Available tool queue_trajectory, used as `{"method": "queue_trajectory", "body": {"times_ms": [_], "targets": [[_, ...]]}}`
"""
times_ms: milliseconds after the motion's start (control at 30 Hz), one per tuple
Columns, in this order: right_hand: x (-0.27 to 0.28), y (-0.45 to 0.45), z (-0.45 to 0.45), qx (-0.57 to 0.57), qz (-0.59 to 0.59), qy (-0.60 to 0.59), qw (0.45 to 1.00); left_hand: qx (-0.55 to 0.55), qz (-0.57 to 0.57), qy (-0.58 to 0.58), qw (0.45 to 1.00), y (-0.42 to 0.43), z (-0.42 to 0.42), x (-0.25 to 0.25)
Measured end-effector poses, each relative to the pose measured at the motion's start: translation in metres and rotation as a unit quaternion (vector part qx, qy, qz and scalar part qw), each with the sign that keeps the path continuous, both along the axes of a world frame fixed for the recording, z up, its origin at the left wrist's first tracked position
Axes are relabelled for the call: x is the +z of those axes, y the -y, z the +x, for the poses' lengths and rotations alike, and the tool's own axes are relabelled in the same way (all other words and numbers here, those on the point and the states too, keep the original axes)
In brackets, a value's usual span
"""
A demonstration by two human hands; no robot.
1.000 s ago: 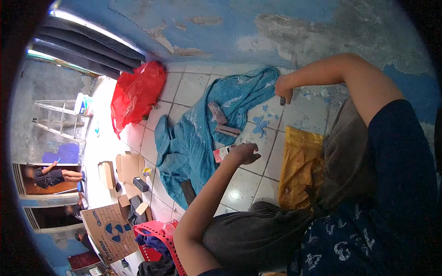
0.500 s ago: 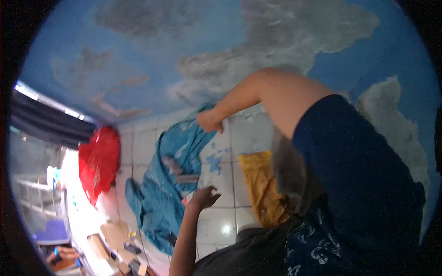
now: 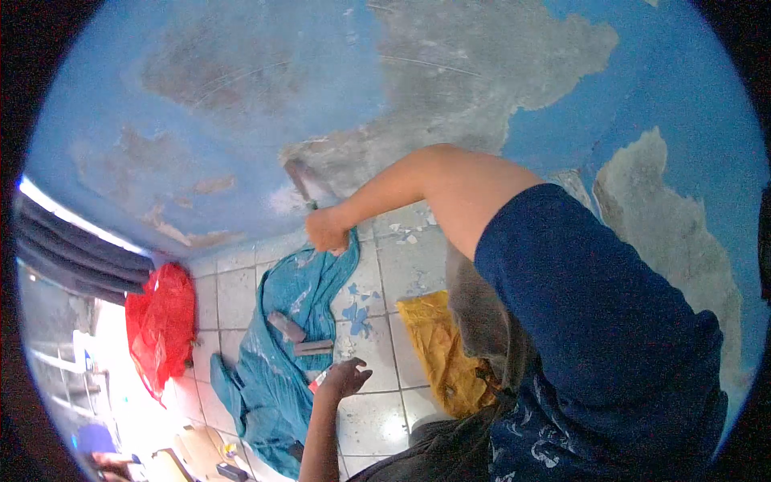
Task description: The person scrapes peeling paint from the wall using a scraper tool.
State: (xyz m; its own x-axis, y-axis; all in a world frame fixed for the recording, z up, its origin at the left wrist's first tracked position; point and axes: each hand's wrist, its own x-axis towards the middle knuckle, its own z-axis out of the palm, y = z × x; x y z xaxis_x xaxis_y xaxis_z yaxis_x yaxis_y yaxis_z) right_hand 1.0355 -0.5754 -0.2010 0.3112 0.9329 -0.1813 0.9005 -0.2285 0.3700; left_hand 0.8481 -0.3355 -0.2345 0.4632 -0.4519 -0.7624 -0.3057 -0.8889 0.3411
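Note:
My right hand (image 3: 328, 231) is closed around what looks like a scraper (image 3: 302, 181), its reddish-brown, blurred end angled up against the low part of the peeling wall (image 3: 450, 104). Most of the handle is hidden by the fingers; a bit of green shows. Just below that hand lies the top end of a crumpled teal cloth (image 3: 273, 386) on the floor. Two greyish blocks (image 3: 313, 348) rest on the cloth. My left hand (image 3: 345, 377) hovers beside the cloth with its fingers apart, and nothing shows in it. A small red and white item (image 3: 317, 381) is partly hidden by that wrist.
Blue paint flakes (image 3: 356, 318) litter the white tiled floor (image 3: 377, 422). A yellow cloth (image 3: 442, 353) lies near my legs. At the left are a red plastic bag (image 3: 161, 329), a dark curtain (image 3: 76, 249) and cardboard (image 3: 201, 450) in a bright doorway area.
The view has tilted upward, so the floor things sit lower. My right hand has moved a little left and up along the wall, and the tool shows more clearly. My left hand stays open.

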Motion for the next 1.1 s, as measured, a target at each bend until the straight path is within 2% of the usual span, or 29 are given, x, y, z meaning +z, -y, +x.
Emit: {"method": "queue_trajectory", "body": {"times_ms": [33,67,133,167,200,233,267,300,333,367,400,533,600,700,733,800,867,1100], "targets": [[-0.004,-0.003,0.004,-0.022,-0.007,-0.013,1.0,-0.026,-0.003,0.002,1.0,-0.001,0.002,-0.005],[-0.011,-0.003,0.005,-0.009,-0.028,-0.054,0.998,-0.038,-0.003,0.005,0.999,-0.007,0.001,-0.01],[-0.03,-0.005,0.001,0.047,-0.067,-0.064,0.995,-0.041,-0.003,0.021,0.999,-0.008,0.0,-0.019],[-0.032,-0.008,-0.003,0.062,-0.045,-0.079,0.994,-0.101,0.004,0.054,0.993,-0.003,0.004,-0.028],[-0.032,-0.013,-0.009,0.02,-0.063,-0.1,0.993,-0.066,-0.006,0.01,0.998,-0.003,0.008,-0.037],[-0.017,-0.022,-0.021,-0.022,-0.111,-0.095,0.989,-0.072,0.004,0.011,0.997,0.007,0.012,-0.021],[-0.014,-0.025,-0.022,0.011,-0.09,-0.082,0.993,-0.139,0.019,0.037,0.989,0.015,0.021,-0.013],[-0.015,-0.025,-0.024,0.024,-0.026,-0.079,0.996,-0.15,0.018,0.027,0.988,-0.005,0.042,-0.121],[-0.011,-0.032,-0.025,0.0,-0.049,-0.078,0.996,-0.145,0.044,0.077,0.985,0.02,0.042,-0.037],[-0.007,-0.038,-0.03,-0.032,-0.073,-0.077,0.994,-0.072,0.066,0.088,0.991,0.023,0.041,-0.005],[-0.007,-0.042,-0.034,-0.005,-0.077,-0.075,0.994,0.004,0.083,0.101,0.991,0.025,0.042,0.027],[-0.016,-0.03,-0.036,0.003,-0.027,-0.099,0.995,0.038,0.135,0.183,0.973,0.032,0.066,0.041],[-0.027,-0.029,-0.036,0.018,-0.006,-0.092,0.996,0.015,0.148,0.226,0.963,0.034,0.069,0.045],[-0.022,-0.028,-0.035,-0.025,-0.104,-0.115,0.988,0.036,0.153,0.216,0.964,0.038,0.076,0.04],[-0.021,-0.025,-0.035,-0.028,-0.105,-0.111,0.988,0.037,0.151,0.203,0.967,0.039,0.074,0.039],[-0.021,-0.02,-0.034,-0.004,-0.017,-0.128,0.992,0.028,0.151,0.203,0.967,0.04,0.073,0.038],[-0.019,-0.02,-0.033,-0.007,-0.023,-0.127,0.992,0.019,0.179,0.15,0.972,0.042,0.078,0.028],[-0.013,-0.024,-0.036,-0.02,-0.045,-0.122,0.991,0.013,0.173,0.161,0.972,0.045,0.074,0.033]]}}
